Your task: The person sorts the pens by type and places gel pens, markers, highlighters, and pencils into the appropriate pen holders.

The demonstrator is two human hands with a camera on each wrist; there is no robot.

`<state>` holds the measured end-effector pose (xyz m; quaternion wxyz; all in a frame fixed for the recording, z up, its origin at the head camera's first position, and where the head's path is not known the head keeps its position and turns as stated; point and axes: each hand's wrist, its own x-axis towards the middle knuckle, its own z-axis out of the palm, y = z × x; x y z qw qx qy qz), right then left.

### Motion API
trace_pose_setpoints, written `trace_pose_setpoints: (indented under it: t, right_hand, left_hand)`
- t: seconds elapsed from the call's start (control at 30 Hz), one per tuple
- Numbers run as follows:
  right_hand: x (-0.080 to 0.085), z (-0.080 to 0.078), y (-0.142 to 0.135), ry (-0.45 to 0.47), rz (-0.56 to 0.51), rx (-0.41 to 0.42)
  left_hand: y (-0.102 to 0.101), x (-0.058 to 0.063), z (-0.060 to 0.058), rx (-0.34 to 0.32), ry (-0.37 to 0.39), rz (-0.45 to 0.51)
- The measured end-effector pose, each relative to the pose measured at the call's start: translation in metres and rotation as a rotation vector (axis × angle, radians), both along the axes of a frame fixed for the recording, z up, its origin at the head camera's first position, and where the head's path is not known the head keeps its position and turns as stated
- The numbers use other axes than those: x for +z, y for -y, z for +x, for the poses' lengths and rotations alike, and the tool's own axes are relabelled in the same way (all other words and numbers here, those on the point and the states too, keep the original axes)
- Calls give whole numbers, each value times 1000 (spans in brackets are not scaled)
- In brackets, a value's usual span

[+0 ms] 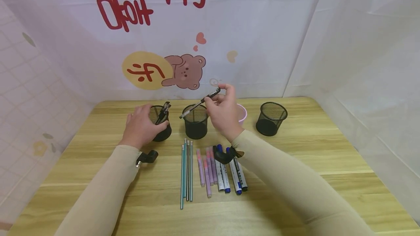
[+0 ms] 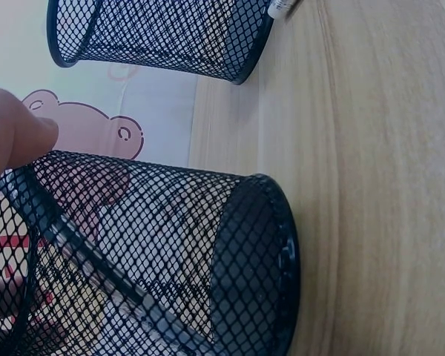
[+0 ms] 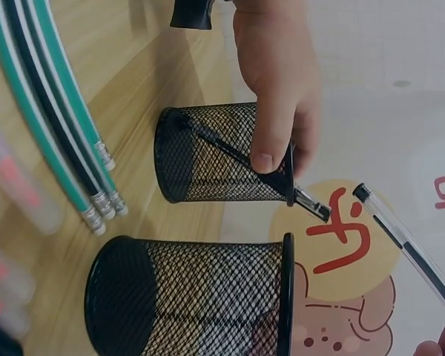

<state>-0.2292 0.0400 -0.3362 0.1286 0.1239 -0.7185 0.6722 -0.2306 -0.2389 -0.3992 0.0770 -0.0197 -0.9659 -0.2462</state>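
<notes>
My left hand (image 1: 139, 126) grips the leftmost black mesh pen cup (image 1: 163, 134), fingers and thumb at its rim. Black pens (image 1: 163, 112) lean inside that cup, their ends sticking out over the top. In the right wrist view the same cup (image 3: 226, 122) stands upright under the left thumb. My right hand (image 1: 224, 110) pinches a clear-barrelled pen with black ends (image 1: 201, 103), held slanted over the second black mesh cup (image 1: 196, 128). One end of this pen (image 3: 404, 241) points toward the left cup in the right wrist view.
A pink cup (image 1: 242, 114), partly hidden by my right hand, and another black mesh cup (image 1: 271, 119) stand to the right. In front lie several pencils (image 1: 187, 174), pink-purple highlighters (image 1: 207, 174) and white markers with blue or black caps (image 1: 235, 174). A printed cloth (image 1: 262, 35) hangs behind.
</notes>
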Motion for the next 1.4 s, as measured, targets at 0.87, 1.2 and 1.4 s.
trace_pose_setpoints:
  t: [0.87, 1.2, 1.4]
  right_hand:
    - [-3, -11, 68, -84, 235, -43]
    - [-11, -6, 71, -48, 320, -60]
    - [-15, -4, 68, -45, 334, -51]
  left_hand:
    - [-2, 1, 0, 6, -22, -13]
    - [-2, 1, 1, 15, -14, -12]
    - [-3, 2, 1, 15, -6, -7]
